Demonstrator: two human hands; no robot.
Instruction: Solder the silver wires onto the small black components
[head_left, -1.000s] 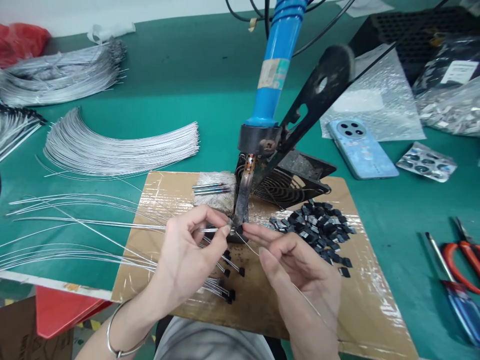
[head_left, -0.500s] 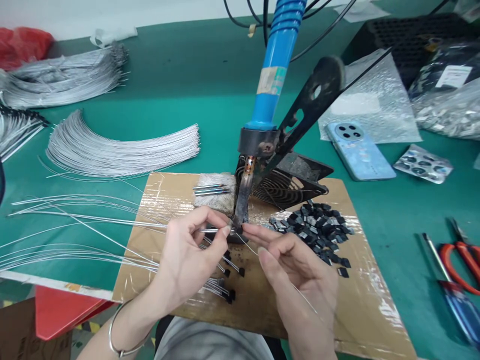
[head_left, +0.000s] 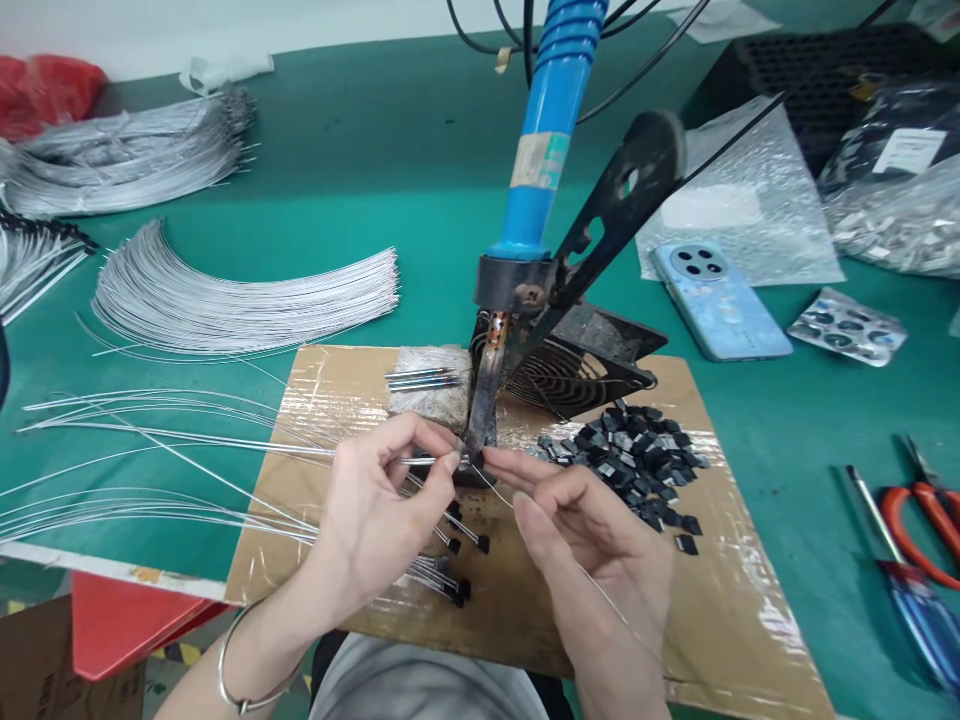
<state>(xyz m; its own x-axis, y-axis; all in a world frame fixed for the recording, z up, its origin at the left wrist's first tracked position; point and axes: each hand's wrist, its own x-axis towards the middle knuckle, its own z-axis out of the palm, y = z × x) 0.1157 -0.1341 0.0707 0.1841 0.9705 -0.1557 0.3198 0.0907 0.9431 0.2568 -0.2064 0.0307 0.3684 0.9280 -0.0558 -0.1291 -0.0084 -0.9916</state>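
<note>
My left hand point(head_left: 386, 515) pinches white wires point(head_left: 420, 461) between thumb and fingers, their ends close under the soldering iron's tip. My right hand point(head_left: 600, 560) holds a thin strand of solder wire point(head_left: 491, 487), which runs from its thumb up to the tip. My right index fingertip is close beside the tip; whether it touches a small black part there I cannot tell. The soldering iron point(head_left: 534, 190), with a blue handle, is clamped tip-down in a black metal bracket point(head_left: 619, 215). Finished-looking wires with black connectors point(head_left: 454, 588) lie beneath my left hand.
Black connector housings point(head_left: 637, 460) are heaped on the cardboard point(head_left: 720, 610). Behind the iron stands a small fan point(head_left: 570, 370). White wire bundles point(head_left: 247, 300) lie left; a phone point(head_left: 724, 300), a screwdriver point(head_left: 911, 600) and red-handled pliers point(head_left: 922, 510) lie right.
The iron and its bracket have shifted very slightly left. My right hand has edged slightly left; my left hand stays in place, still pinching the wires.
</note>
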